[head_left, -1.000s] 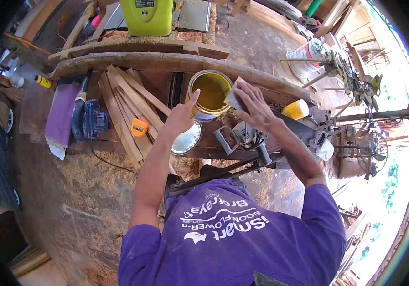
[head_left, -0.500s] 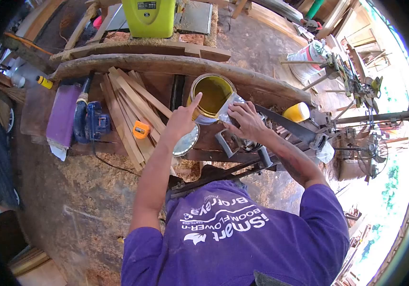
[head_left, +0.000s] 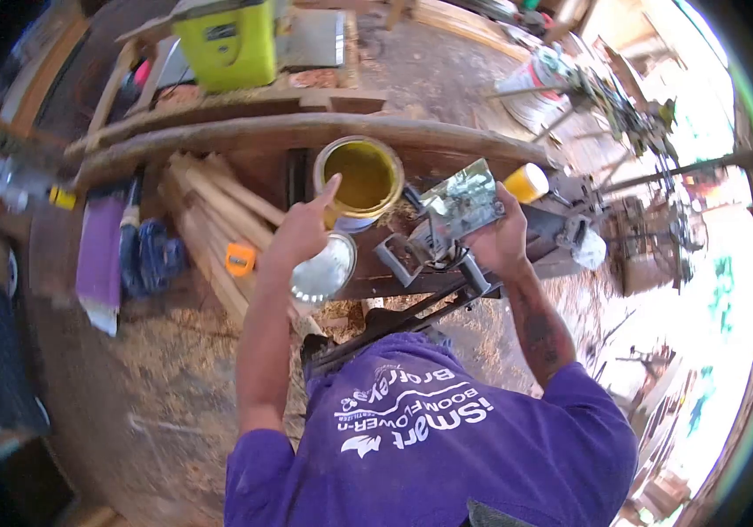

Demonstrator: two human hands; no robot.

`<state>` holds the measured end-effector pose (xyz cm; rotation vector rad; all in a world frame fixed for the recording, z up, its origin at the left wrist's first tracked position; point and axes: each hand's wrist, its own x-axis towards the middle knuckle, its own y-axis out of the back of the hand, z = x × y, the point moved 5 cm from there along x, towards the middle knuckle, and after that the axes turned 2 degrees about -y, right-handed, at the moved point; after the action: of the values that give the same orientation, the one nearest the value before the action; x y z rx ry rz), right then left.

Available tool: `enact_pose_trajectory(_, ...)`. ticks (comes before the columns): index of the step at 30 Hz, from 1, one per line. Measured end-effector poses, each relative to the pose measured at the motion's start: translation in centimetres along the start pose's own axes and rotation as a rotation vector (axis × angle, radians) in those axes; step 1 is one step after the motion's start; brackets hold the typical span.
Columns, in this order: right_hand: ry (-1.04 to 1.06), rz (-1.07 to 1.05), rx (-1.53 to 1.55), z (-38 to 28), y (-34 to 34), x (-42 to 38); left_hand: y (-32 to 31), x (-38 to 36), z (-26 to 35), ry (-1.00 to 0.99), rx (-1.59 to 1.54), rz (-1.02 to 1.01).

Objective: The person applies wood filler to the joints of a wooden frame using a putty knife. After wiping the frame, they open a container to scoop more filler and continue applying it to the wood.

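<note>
An open can [head_left: 360,221] of yellowish-brown contents stands on the bench. Its rim is beside the outstretched index finger of my left hand [head_left: 302,233]; the other fingers look curled or hidden. My right hand [head_left: 501,235] grips a shiny, see-through flat sheet [head_left: 462,200] by its right edge, to the right of the can; it looks like plastic. Under my left wrist lies a round silver lid [head_left: 328,270]. Below the sheet sits a grey metal clamp-like frame [head_left: 401,259], partly blurred.
Wooden strips [head_left: 209,224] and an orange tape measure [head_left: 240,259] lie left of the can. Farther left are a blue power tool [head_left: 159,255] and a purple board [head_left: 102,250]. A yellow bottle [head_left: 526,183] stands at right. Behind the bench is a green machine [head_left: 229,44].
My right hand has moved right, away from the can's rim, carrying the sheet, which is now held up flat. The view has shifted slightly. My left hand stays beside the can.
</note>
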<state>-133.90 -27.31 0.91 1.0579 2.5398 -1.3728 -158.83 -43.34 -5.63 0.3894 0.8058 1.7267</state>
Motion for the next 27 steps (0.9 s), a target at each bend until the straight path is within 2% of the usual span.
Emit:
enact_pose_trajectory(2,-0.003,-0.091,0.179,0.1,0.6,-1.3,2.8,-1.3,1.9,-0.011,-0.248,-0.087)
enact_pose_trajectory(3,0.033,-0.061,0.212,0.3,1.5,-1.6,3.6,-0.8,2.3,-0.040,-0.238,-0.110)
enact_pose_trajectory(5,0.064,-0.027,0.269,0.5,1.8,-2.1,5.7,0.0,2.5,-0.078,-0.556,0.015)
enact_pose_trajectory(6,0.062,-0.002,0.319,0.8,1.9,-2.2,5.6,1.1,2.2,-0.083,-0.545,0.008)
enact_pose_trajectory(8,0.069,0.009,0.353,1.0,1.9,-2.0,5.8,4.6,-0.1,-0.044,-0.581,0.293)
enact_pose_trajectory(9,0.066,0.026,0.325,1.1,1.7,-1.9,5.0,6.0,-0.7,-0.046,-0.572,0.299)
enact_pose_trajectory(11,0.057,0.035,0.300,1.4,1.2,-1.9,3.4,8.0,-2.3,0.034,-0.498,0.480)
enact_pose_trajectory(12,0.052,0.053,0.277,1.4,0.8,-2.0,2.8,8.6,-2.3,0.036,-0.490,0.486)
enact_pose_trajectory(14,0.040,0.069,0.259,1.9,0.6,-1.9,1.9,9.0,-1.9,-0.006,-0.233,0.597)
enact_pose_trajectory(15,0.047,0.050,0.240,2.0,0.6,-1.8,1.3,9.3,-2.1,-0.003,-0.227,0.597)
enact_pose_trajectory(17,0.053,0.033,0.220,2.3,0.6,-1.5,0.7,9.4,-1.4,-0.050,0.085,0.697)
enact_pose_trajectory(19,0.037,0.106,0.198,2.8,1.1,-1.1,0.1,9.8,-1.6,0.003,0.090,0.702)
enact_pose_trajectory(21,0.042,0.085,0.196,3.0,0.7,-0.7,-0.1,10.0,-1.7,0.061,0.097,0.718)
enact_pose_trajectory(23,0.046,0.059,0.196,3.7,0.8,0.5,-0.2,10.2,-2.0,0.058,-0.025,0.714)
enact_pose_trajectory(25,0.545,0.255,-0.721,2.4,2.0,1.4,0.1,10.2,-2.0,0.058,-0.041,0.716)
enact_pose_trajectory(26,0.541,0.253,-0.719,2.2,1.1,1.6,0.2,10.1,-2.0,0.048,-0.059,0.711)
enact_pose_trajectory(27,0.800,0.258,-1.185,1.2,-1.7,1.1,0.2,10.0,-2.3,0.029,-0.063,0.706)
